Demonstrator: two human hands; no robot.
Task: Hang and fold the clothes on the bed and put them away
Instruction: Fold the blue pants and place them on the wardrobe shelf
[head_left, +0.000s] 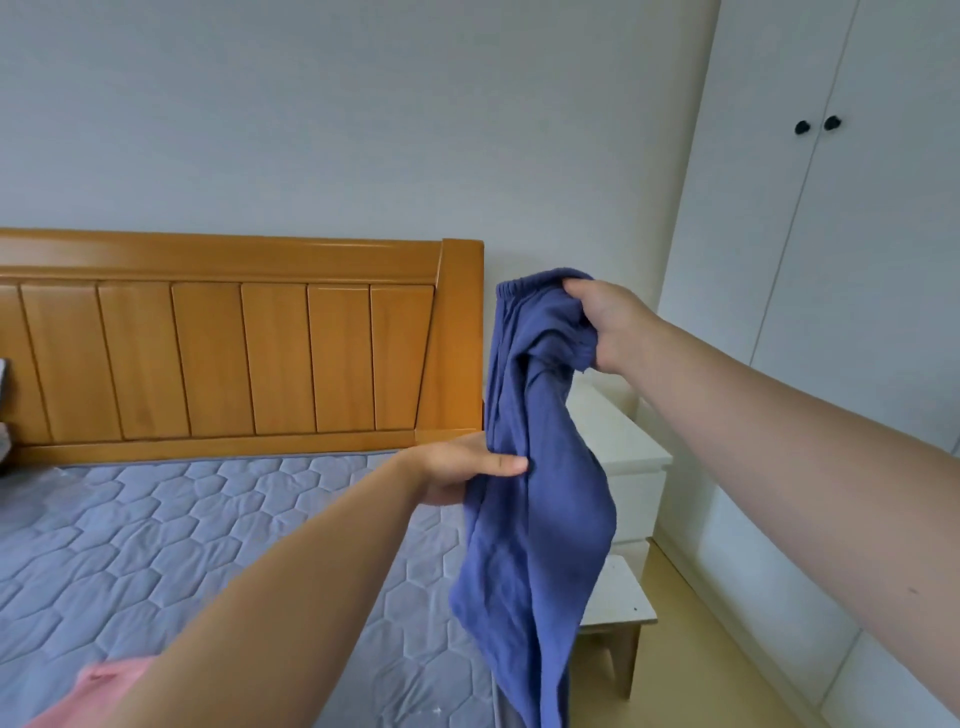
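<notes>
A pair of blue trousers (535, 519) with an elastic waistband hangs in the air over the right edge of the bed (208, 519). My right hand (602, 322) grips the bunched waistband at the top. My left hand (462, 467) holds the cloth lower down, thumb pressed on its front, fingers hidden behind it. The trouser legs drop out of the frame at the bottom. A pink garment (88, 691) lies on the mattress at the lower left, partly hidden by my left forearm.
The bed has a quilted blue-grey mattress and a wooden headboard (234, 353). A white bedside cabinet (623, 457) and a low stool (618, 613) stand right of the bed. A white wardrobe (831, 260) with black knobs fills the right wall. Dark cloth shows at the far left edge.
</notes>
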